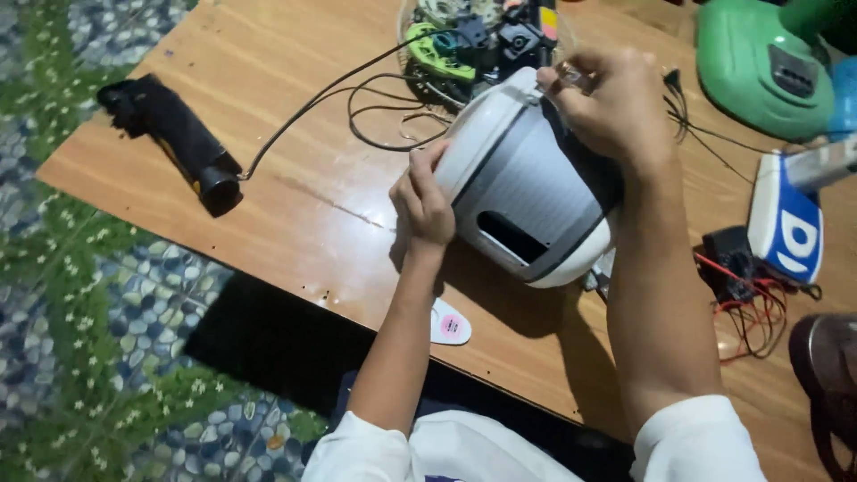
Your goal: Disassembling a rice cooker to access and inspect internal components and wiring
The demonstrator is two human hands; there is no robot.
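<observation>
Far left of the frame: pebble-and-flower patterned floor [107,330], then the edge of the wooden bench [295,223]. Upper left on the bench: a black cylindrical tool [174,138], lying on its side, a thin black cable [330,94] trailing from it toward top centre. At lower centre, just over the bench edge: a small white oval tag with a pink spot [449,324]. Centre: left hand [421,198] pressed against the left rim of a white-and-grey rounded appliance housing [527,192], fingers [420,165] curled onto that rim, steadying rather than enclosing. Housing tipped on its side on the bench, a dark rectangular slot facing the camera, shell seemingly in one piece. Behind it, top centre: a round tray of mixed small parts [464,40], green and black pieces among them. Right of centre: right hand [611,103] over the housing's upper end, fingers bent tight as if pinching something small there; what exactly, cannot tell. Judged from this: work at the top end under way, housing not yet opened up. Further right: loose black wires, a green fan base [759,67], a blue-and-white box [786,232], a small black part with red wires [736,272].
</observation>
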